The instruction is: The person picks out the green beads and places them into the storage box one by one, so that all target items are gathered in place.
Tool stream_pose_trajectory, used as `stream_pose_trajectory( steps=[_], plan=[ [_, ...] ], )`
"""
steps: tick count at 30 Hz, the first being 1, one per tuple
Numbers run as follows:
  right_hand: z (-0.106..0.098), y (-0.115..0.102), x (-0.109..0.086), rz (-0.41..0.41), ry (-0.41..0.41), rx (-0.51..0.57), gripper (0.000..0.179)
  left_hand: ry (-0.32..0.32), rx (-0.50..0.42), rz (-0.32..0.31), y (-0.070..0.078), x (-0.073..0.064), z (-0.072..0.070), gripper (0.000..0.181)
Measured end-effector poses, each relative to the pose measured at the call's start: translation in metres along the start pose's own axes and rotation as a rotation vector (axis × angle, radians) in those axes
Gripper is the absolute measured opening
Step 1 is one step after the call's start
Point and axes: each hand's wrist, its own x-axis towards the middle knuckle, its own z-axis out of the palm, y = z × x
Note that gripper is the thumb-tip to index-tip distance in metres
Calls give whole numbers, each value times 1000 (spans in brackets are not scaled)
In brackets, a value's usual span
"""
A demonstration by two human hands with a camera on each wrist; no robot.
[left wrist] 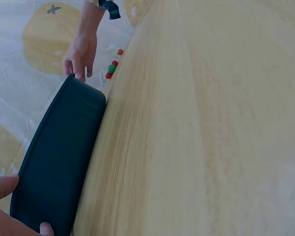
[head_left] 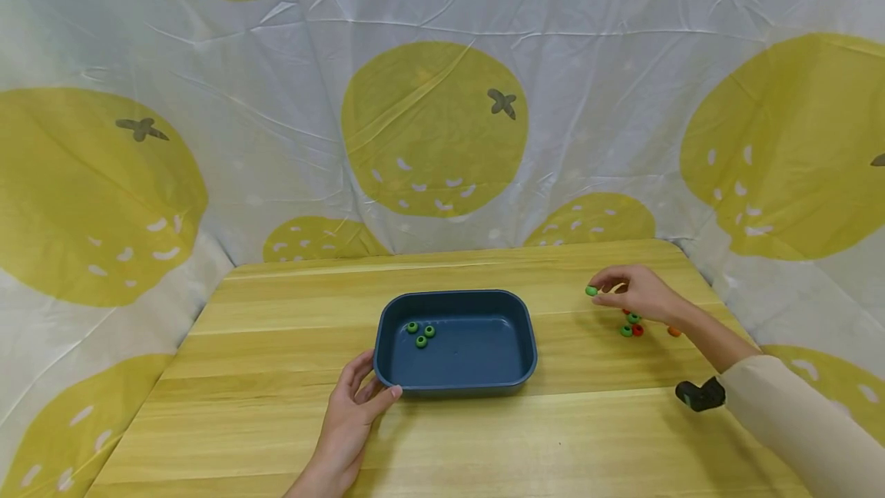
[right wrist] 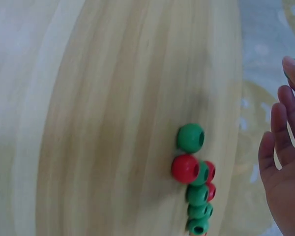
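My right grip (head_left: 638, 294) pinches a green bead (head_left: 591, 291) at the fingertips, over the far right of the desk (head_left: 553, 444), well apart from the blue tray (head_left: 463, 366); the right wrist view shows the spare fingers loosely spaced. I judge the bead light, hard and not fragile, plastic or lacquered wood, can't tell which; its round, glossy skin probably rolls away under an off-centre squeeze. Best hold, to my mind: thumb and forefinger on opposite sides at the widest girth, clear of the bore. My left grip (head_left: 349, 412) clasps the tray's near left corner, thumb at the near rim. Tray reads as stiff moulded plastic, rounded corners, thin lip, likely light enough to slide. Inside, towards the left, three green beads (head_left: 422, 342) sit close together, dark holes showing. Nearer than the right grip, a cluster of red and green beads (right wrist: 196, 194), smooth and shiny; an orange bead (head_left: 674, 331) near it, to the right. Desk: pale, streaky wood grain. Behind it, creased cloth (head_left: 435, 129), yellow fruit print.
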Motion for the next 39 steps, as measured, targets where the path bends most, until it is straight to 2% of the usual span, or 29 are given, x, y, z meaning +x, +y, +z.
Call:
stream_pose_trajectory(
  steps=[14,34,39],
  plan=[
    [16,-30,31,-49,-64,35,22,0,1,0,1,0,2,72],
    [33,-62,61,-103,-106,52,21,2,-4,-5,0,1,0,73],
    [37,-72,69,-140,-127,60,19,-2,-6,-9,0,1,0,73]
  ],
)
